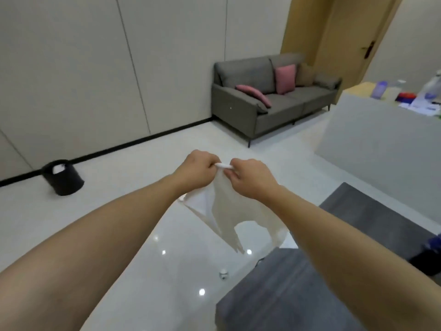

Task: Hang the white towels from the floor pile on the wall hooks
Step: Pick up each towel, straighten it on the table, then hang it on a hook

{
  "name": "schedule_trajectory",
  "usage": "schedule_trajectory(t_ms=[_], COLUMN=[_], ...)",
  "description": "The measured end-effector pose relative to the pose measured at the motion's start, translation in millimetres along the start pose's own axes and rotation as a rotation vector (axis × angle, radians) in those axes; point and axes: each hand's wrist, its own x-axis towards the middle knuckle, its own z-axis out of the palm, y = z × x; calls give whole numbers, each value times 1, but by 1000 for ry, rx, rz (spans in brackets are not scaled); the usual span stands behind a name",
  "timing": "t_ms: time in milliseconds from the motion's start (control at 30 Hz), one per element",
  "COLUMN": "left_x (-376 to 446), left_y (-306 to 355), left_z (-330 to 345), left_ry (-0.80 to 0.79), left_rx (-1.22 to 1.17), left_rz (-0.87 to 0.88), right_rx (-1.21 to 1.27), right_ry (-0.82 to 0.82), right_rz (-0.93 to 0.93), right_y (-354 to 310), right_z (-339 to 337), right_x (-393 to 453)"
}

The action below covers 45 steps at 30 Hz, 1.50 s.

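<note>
A white towel (229,211) hangs in the air in front of me, above the glossy floor. My left hand (195,167) and my right hand (248,177) pinch its top edge close together, with a short stretch of hem showing between them. The cloth drapes down and to the right below my hands, its corners dangling. No wall hooks and no floor pile are in view.
A black bin (63,177) stands by the panelled wall at left. A grey sofa (274,101) with pink cushions sits at the back. A pale counter (381,139) with clutter is at right. A grey rug (298,283) covers the floor at lower right.
</note>
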Motion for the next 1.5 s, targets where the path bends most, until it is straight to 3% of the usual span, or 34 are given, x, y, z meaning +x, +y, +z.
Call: schedule_trajectory(t_ms=[300, 633, 1167, 1500], left_x=[-88, -273, -509, -595], left_y=[-201, -416, -660, -796], left_z=[-204, -412, -574, -658], left_ry=[299, 476, 742, 740], left_rx=[126, 307, 475, 407], left_rz=[-248, -669, -1234, -1497], right_rx=[136, 265, 561, 645], right_ry=[73, 52, -220, -453], right_rz=[-231, -523, -1096, -1350], right_y=[-255, -578, -1032, -1275], right_z=[8, 62, 191, 254], right_x=[163, 260, 308, 341])
